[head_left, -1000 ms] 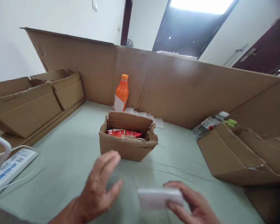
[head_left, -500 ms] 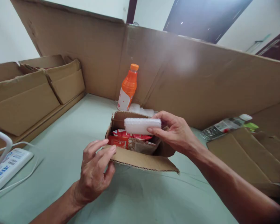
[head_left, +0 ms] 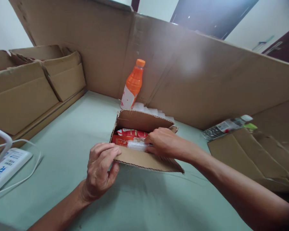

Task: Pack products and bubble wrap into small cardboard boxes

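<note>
A small cardboard box (head_left: 144, 119) stands opened on the table, its near flap (head_left: 146, 159) folded outward toward me. My left hand (head_left: 101, 170) grips the left end of that flap, fingers on top and thumb beneath. Inside the box lie red packets (head_left: 132, 132). My right hand (head_left: 162, 141) reaches into the box and holds a folded piece of white bubble wrap (head_left: 136, 144) down among the packets, behind the flap. Its fingertips are partly hidden.
An orange drink bottle (head_left: 133, 85) and more white bubble wrap (head_left: 153, 111) stand behind the box, by a tall cardboard wall (head_left: 195, 80). Cardboard boxes (head_left: 19, 96) and a power strip (head_left: 11, 168) are left. A clear bottle (head_left: 225, 127) and flattened cardboard (head_left: 238, 154) lie right.
My right hand has lowered the bubble wrap from above the box into it. My left hand stays on the flap. The whole view has shifted slightly.
</note>
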Motion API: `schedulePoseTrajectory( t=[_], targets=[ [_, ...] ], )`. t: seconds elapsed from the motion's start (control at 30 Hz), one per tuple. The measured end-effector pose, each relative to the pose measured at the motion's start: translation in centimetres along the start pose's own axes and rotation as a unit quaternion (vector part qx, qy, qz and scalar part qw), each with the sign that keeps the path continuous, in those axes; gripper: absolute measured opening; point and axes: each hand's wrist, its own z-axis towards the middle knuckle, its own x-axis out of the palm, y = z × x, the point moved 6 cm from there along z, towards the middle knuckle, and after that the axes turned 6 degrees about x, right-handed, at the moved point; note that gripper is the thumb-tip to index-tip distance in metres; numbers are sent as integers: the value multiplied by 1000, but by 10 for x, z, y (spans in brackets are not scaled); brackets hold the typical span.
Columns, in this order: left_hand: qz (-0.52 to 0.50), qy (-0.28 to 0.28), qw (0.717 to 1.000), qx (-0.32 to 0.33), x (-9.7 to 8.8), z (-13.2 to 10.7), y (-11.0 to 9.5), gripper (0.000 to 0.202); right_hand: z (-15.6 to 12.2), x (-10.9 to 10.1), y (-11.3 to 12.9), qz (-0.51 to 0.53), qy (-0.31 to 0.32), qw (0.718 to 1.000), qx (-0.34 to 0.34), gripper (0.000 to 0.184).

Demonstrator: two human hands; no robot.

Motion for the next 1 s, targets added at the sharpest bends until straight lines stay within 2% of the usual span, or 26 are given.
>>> schedulePoseTrajectory(
  t=[0.07,0.13,0.2,0.23,0.3,0.37,0.43,0.47,0.5,0.57,0.63,0.7,0.73,0.8,0.87,0.93,1.0],
  targets=[
    [5,-1,1000,4,0,4,-2,68,4,-1,5,-1,20,1000,12,20],
    [17,-5,1000,-2,-2,8,-3,68,0,-6,6,26,0,1000,-2,13],
    [40,-17,999,-31,-7,8,-1,67,-19,-16,-4,82,-70,994,-18,8],
    [49,-23,997,-59,-11,6,2,67,-35,-22,-16,117,-126,985,-8,13],
    [47,-25,989,-141,-17,-3,13,65,-75,-23,-51,186,-251,948,61,20],
    [7,-7,969,-247,-18,-20,27,62,-117,-4,-84,248,-335,895,157,23],
    [-53,14,939,-341,-16,-39,38,63,-144,33,-96,308,-342,862,213,24],
    [-82,22,923,-376,-14,-48,42,66,-148,55,-91,343,-318,856,219,23],
    [-107,26,908,-403,-11,-56,46,69,-145,77,-80,380,-283,854,215,26],
    [-145,36,884,-443,-1,-66,55,78,-128,110,-56,432,-225,849,206,50],
    [-160,56,862,-478,13,-70,65,79,-106,124,-40,460,-216,840,187,65],
    [-153,74,846,-505,26,-70,68,72,-94,127,-34,473,-228,831,182,68],
    [-152,80,842,-512,32,-68,66,68,-96,128,-33,474,-239,828,182,67],
    [-171,89,837,-512,41,-65,53,64,-118,133,-29,458,-271,825,188,64],
    [-217,99,834,-497,52,-63,31,64,-158,147,-25,426,-308,826,202,58],
    [-259,119,827,-485,67,-64,6,65,-207,171,-25,388,-342,825,226,51],
    [-295,152,813,-478,85,-67,-17,66,-256,197,-26,371,-368,810,265,51]
  ],
)
